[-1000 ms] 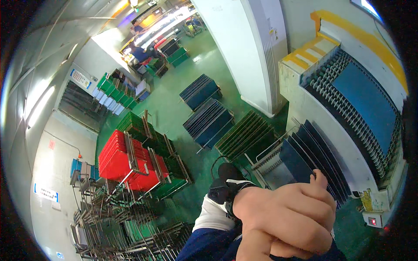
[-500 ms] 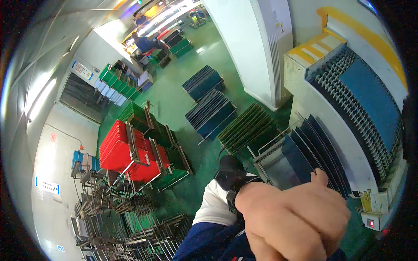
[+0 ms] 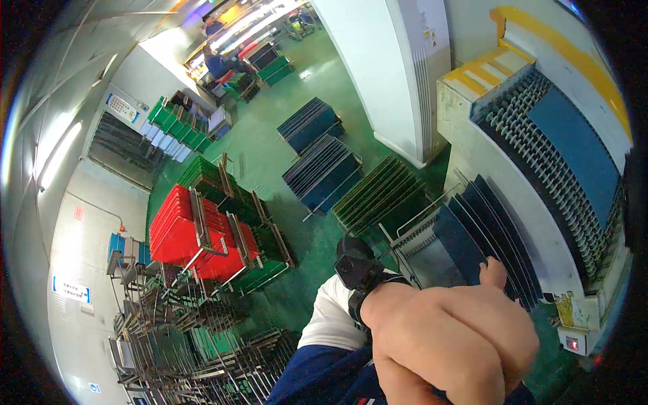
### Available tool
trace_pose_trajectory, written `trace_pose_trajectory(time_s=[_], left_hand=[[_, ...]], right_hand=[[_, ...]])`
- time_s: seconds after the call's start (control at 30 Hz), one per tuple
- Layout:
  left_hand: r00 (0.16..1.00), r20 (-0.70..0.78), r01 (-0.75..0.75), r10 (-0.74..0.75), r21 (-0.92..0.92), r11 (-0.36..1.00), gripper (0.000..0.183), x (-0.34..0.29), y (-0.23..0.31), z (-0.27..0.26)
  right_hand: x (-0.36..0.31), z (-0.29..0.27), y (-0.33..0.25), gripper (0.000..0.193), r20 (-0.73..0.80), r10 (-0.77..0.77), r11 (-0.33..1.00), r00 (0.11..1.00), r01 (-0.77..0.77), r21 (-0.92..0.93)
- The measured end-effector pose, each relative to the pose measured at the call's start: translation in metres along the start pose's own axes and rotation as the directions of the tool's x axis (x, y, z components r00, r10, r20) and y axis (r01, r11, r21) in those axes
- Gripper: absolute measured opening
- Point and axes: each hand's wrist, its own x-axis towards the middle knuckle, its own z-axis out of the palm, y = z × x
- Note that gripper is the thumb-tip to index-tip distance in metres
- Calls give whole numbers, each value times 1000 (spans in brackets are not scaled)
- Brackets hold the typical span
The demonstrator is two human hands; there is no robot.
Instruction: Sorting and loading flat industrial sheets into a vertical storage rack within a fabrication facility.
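Note:
My left hand [image 3: 452,337] fills the lower right of the view, back upward, with a black strap and small black device [image 3: 361,270] at its wrist. Its fingers bend down out of sight, so whatever they hold is hidden. Just beyond it, a single digit, apparently of my right hand [image 3: 495,273], lies against the dark blue panels [image 3: 489,233]. The rest of that hand is covered. Those thin panels stand on edge, fanned out in a wire rack [image 3: 415,233] low on the right.
A machine [image 3: 452,101] with rows of rollers and a blue panel [image 3: 574,142] stands at right. Racks of blue panels [image 3: 320,172] and green panels [image 3: 385,196] sit on the floor ahead. Red panels [image 3: 196,233] and metal frames [image 3: 216,364] crowd the left. People [image 3: 219,64] sit far off.
The view has shifted slightly, moving the surroundings a little left. My left hand has turned slightly, its fingers curling further downward. The digit at the panels stays about where it was.

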Motion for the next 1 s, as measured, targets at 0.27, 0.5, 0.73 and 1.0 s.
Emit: trace_pose_trajectory(time_s=[0.27,0.5,0.73,1.0], left_hand=[[934,-31,355,-355,179,918,19,-16,31,-39],[522,-595,840,-611,482,248,11,-113,70,-136],[147,-937,525,-318,346,-778,33,-337,181,-233],[85,-991,306,-106,127,-944,28,-436,235,-198]], right_hand=[[7,23,28,28,-129,-160,987,979,154,-53],[3,28,21,23,-175,-177,982,969,185,30],[-8,-12,8,25,-118,-204,979,972,199,-54],[-44,-125,-12,28,-262,-201,978,944,207,-6]])
